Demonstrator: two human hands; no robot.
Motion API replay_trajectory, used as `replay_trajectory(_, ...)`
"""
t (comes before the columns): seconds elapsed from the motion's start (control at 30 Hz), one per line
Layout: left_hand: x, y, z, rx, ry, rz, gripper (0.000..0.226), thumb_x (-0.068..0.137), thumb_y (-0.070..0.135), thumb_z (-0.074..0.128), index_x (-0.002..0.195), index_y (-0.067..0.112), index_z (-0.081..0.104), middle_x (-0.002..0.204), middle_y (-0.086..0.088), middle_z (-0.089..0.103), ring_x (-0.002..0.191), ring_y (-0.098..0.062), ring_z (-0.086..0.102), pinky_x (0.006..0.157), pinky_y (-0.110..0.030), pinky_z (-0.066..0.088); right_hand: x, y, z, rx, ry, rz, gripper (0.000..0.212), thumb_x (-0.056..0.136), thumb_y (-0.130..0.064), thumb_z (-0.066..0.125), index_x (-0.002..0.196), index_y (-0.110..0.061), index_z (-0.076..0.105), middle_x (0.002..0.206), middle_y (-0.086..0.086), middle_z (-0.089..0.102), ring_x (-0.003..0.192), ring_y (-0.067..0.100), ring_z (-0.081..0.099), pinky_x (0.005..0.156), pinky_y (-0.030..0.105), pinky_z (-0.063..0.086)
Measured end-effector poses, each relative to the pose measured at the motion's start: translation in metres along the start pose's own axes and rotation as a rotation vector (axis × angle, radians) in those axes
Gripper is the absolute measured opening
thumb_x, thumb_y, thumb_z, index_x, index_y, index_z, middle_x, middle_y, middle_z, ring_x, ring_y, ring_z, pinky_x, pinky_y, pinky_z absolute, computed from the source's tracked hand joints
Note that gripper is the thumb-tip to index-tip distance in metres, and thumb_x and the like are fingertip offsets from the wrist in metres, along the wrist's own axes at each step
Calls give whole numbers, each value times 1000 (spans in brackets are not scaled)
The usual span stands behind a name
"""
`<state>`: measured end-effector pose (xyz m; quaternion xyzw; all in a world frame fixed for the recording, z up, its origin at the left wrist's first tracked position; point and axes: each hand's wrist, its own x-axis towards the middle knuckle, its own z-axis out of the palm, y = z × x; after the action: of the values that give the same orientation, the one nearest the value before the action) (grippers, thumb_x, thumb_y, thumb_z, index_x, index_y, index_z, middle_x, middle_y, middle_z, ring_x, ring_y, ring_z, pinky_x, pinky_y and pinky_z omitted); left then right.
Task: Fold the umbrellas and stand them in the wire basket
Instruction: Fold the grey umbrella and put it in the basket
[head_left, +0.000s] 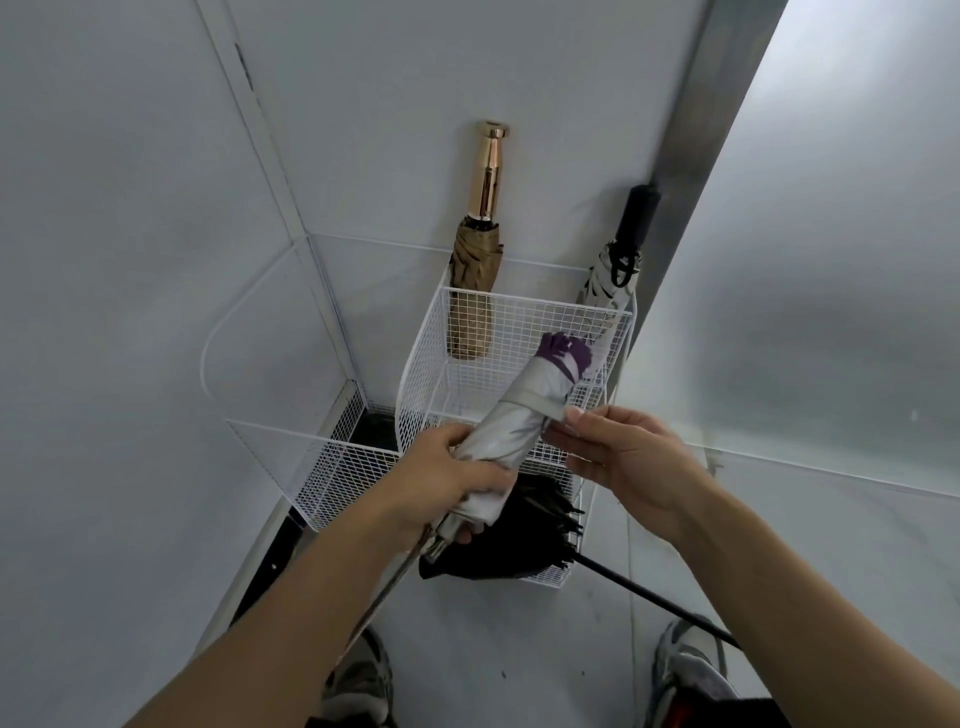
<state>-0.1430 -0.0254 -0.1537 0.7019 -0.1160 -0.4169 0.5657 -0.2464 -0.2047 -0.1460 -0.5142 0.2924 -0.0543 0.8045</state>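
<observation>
A silver umbrella with a purple tip, rolled up, slants over the white wire basket. My left hand grips its lower part near the shaft. My right hand pinches the closing strap wrapped round its middle. In the basket a tan umbrella with a gold handle stands at the back, and a white patterned umbrella with a black handle leans at the back right corner. A black umbrella, loosely gathered, lies at the basket's near end with its shaft pointing out to the right.
The basket stands on the floor in a corner between pale walls and a glass panel on the right. The walls mirror the wire mesh on the left. My two shoes are at the bottom, close to the black shaft.
</observation>
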Motion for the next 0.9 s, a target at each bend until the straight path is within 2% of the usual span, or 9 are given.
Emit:
replay_trajectory(0.13, 1, 3, -2, -113, -140, -107, 40, 79, 8, 75, 114, 3, 57, 70, -17, 62, 46, -24, 55, 42, -28, 48, 0, -1, -3, 49, -5, 42, 7, 85, -13, 69, 81, -9, 65, 102, 15, 75, 96, 25, 72, 72, 30, 51)
replay_trajectory(0.3, 3, 3, -1, -299, -335, -150, 33, 78, 21, 74, 97, 4, 54, 71, -16, 60, 41, -17, 56, 39, -24, 48, -1, -2, -4, 97, -17, 64, 9, 73, -20, 75, 68, -15, 68, 87, 5, 72, 84, 17, 67, 68, 28, 50)
replay_trajectory(0.43, 2, 0, 1, -371, -402, -204, 23, 85, 25, 66, 91, 4, 56, 69, -15, 62, 39, -16, 56, 38, -23, 48, -3, 0, -4, 52, -8, 48, 14, 72, -24, 76, 71, -16, 65, 82, 1, 71, 83, 15, 64, 69, 28, 48)
replay_trajectory(0.63, 5, -4, 2, -450, -478, -224, 27, 80, 32, 67, 84, 6, 63, 67, -16, 62, 38, -18, 55, 36, -23, 46, -4, 4, -1, 35, 12, -30, 16, 71, -24, 76, 70, -12, 66, 79, 1, 70, 80, 13, 64, 65, 27, 51)
replay_trajectory(0.73, 4, -4, 0, -442, -518, -248, 33, 75, 35, 69, 85, 5, 59, 66, -14, 63, 37, -17, 55, 36, -20, 45, -3, 5, 2, -41, 66, -42, 27, 65, -30, 80, 71, -10, 63, 79, 3, 72, 82, 14, 66, 63, 27, 51)
replay_trajectory(0.8, 5, -6, -3, -443, -582, -256, 39, 75, 37, 75, 90, 5, 56, 67, -13, 64, 38, -17, 56, 36, -19, 45, -3, 6, 1, -90, 73, -11, 39, 62, -36, 82, 80, -9, 62, 84, 3, 73, 83, 14, 68, 63, 27, 51)
replay_trajectory(0.9, 4, -6, -4, -442, -694, -255, 58, 75, 41, 79, 108, 4, 49, 69, -14, 65, 41, -19, 60, 38, -21, 47, -3, 4, -4, -26, -51, 44, 48, 68, -35, 78, 106, -8, 66, 99, 3, 74, 91, 15, 69, 75, 34, 52)
